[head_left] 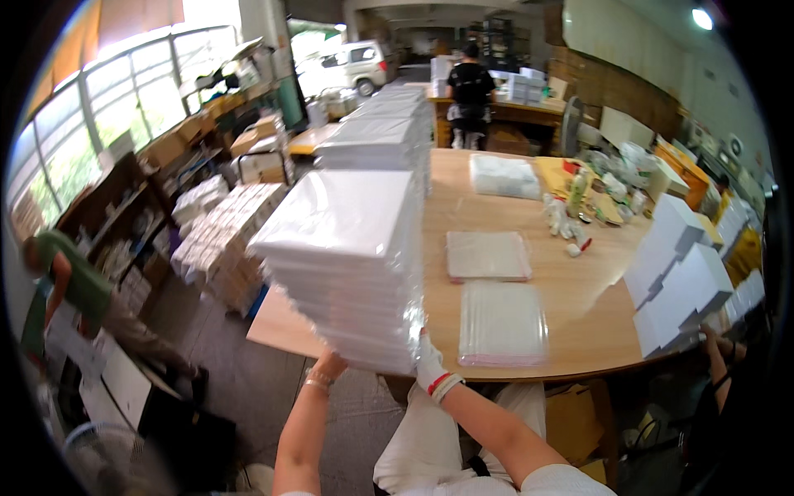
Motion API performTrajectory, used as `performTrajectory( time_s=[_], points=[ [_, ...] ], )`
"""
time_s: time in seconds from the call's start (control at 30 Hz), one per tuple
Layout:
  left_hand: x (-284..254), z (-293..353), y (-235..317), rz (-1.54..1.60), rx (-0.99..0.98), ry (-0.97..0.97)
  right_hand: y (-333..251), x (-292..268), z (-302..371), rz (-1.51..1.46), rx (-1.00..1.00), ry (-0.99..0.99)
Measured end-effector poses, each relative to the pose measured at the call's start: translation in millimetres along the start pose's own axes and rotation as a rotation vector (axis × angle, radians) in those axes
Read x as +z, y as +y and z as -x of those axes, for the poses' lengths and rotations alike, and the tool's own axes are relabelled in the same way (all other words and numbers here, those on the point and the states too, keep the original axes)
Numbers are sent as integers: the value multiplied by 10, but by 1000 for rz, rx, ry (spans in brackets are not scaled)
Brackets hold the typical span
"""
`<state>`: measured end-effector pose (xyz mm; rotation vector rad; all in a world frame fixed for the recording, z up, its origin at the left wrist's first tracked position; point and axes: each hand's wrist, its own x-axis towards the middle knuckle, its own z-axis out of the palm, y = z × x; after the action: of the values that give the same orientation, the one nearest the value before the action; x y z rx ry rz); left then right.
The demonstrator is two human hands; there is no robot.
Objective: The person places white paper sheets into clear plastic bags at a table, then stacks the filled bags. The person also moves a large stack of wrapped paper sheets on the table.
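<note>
While both hands meet its base, a tall stack of flat white packs in clear, glossy plastic (331,273) rises at the near left corner of a broad, light wood-topped table (579,289). The left hand (332,364), bare, touches the stack's lower left; the right hand (429,361), in a white glove, lies against its lower right — fingers partly hidden, so how far open or how firmly closed cannot be told. Slippery wrapping and uneven pressure could let upper packs slide, or topple the column over the nearby edge. Long axis: roughly upright, broad faces upward — lens distortion obscures any slight lean.
</note>
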<state>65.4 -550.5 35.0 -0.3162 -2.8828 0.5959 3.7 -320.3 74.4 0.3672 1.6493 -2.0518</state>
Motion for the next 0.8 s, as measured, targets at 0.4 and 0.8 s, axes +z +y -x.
performTrajectory(
  time_s=[0.4,0.8],
  points=[
    [640,49,25,1084,-308,235,-133,53,-58,-278,-115,-104],
    [746,-601,-336,464,-103,161,322,171,-1494,333,-910,8]
  ],
)
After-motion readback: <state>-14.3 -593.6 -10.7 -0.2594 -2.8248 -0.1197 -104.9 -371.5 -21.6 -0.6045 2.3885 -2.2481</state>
